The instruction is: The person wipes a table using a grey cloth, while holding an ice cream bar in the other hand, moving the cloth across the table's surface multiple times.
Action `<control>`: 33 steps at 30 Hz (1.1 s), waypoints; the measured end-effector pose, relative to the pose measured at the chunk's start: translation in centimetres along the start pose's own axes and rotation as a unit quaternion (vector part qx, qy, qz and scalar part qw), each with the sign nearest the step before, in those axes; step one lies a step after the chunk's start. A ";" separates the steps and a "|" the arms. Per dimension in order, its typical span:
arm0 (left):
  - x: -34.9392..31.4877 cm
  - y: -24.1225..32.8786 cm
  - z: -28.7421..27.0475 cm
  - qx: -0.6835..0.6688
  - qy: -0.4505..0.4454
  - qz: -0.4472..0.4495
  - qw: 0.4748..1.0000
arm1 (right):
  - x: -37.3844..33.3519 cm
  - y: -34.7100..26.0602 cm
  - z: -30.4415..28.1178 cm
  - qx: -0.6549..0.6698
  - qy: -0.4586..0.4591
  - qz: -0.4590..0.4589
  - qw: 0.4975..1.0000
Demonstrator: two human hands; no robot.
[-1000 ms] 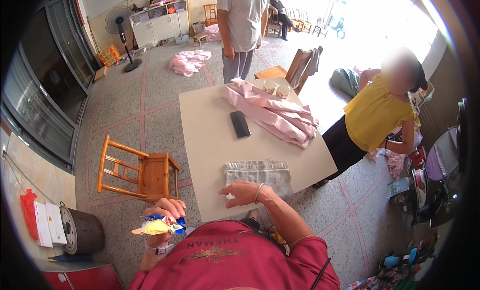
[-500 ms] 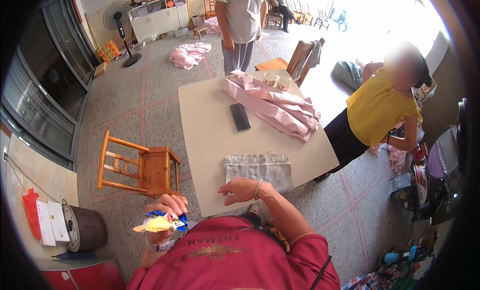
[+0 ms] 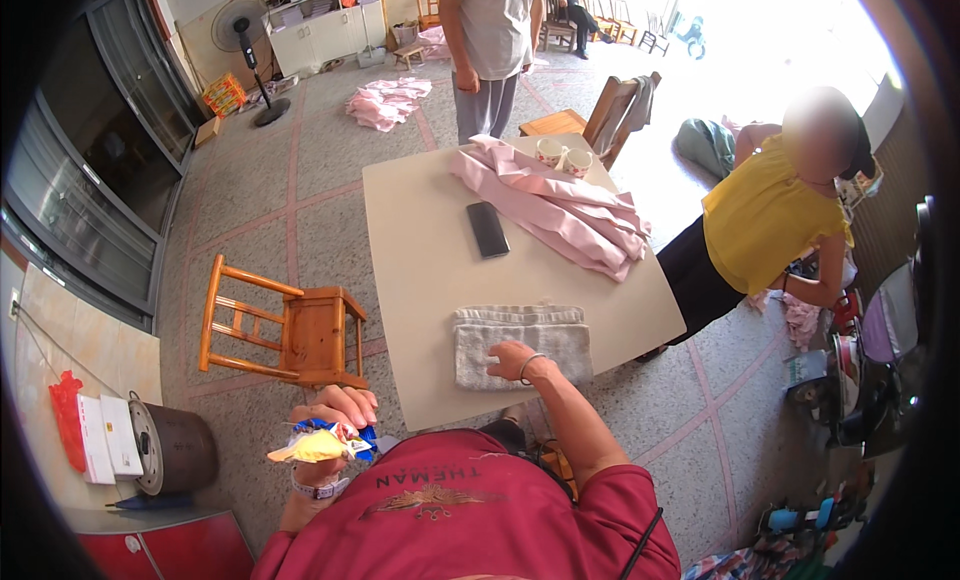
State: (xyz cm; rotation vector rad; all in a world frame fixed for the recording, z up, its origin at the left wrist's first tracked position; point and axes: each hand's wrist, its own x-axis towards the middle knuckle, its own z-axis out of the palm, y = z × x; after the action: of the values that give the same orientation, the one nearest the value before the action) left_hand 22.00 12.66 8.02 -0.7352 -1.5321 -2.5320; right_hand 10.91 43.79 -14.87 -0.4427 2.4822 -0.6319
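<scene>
A crumpled yellow-and-blue plastic packet is gripped in my left hand, beside the near left corner of the table. My right hand is over a folded grey cloth, its fingers loosely bent and a little apart, with nothing seen in them. Whether the fingertips touch the cloth I cannot tell. The cloth lies near the front edge of the pale table. Farther back on the table are a black phone-like flat object, a pink fabric bundle and two patterned cups.
A wooden chair stands at the table's left, another behind it. One person stands at the far side; a person in yellow bends at the right. A dark round pot is at lower left.
My right hand has moved right, from the cloth's near left corner to over its middle. My left hand keeps hold of the packet. The view has shifted slightly.
</scene>
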 end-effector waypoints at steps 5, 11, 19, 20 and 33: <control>0.3 -0.5 -0.7 -0.019 -0.018 0.013 1.000 | 0.3 0.9 1.0 -0.008 0.001 0.076 0.997; 0.8 -0.9 -0.7 -0.027 -0.011 -0.003 1.000 | 0.8 2.1 2.3 -0.023 0.007 0.117 0.993; 1.8 -0.9 -0.5 -0.016 -0.006 -0.013 1.000 | 1.1 -1.8 -6.2 0.134 -0.066 -0.073 0.986; 1.8 -1.1 -0.6 -0.023 -0.001 -0.019 1.000 | 0.2 -4.4 -8.9 0.168 -0.076 -0.113 0.976; 0.6 -0.9 -1.8 0.003 0.008 -0.001 1.000 | -7.3 -14.5 -22.4 0.392 -0.049 -0.498 0.772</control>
State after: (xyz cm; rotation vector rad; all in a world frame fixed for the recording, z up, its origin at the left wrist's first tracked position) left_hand 20.58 11.62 6.87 -0.7104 -1.5344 -2.5283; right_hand 6.55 42.43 12.37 -1.3736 1.4633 -1.8647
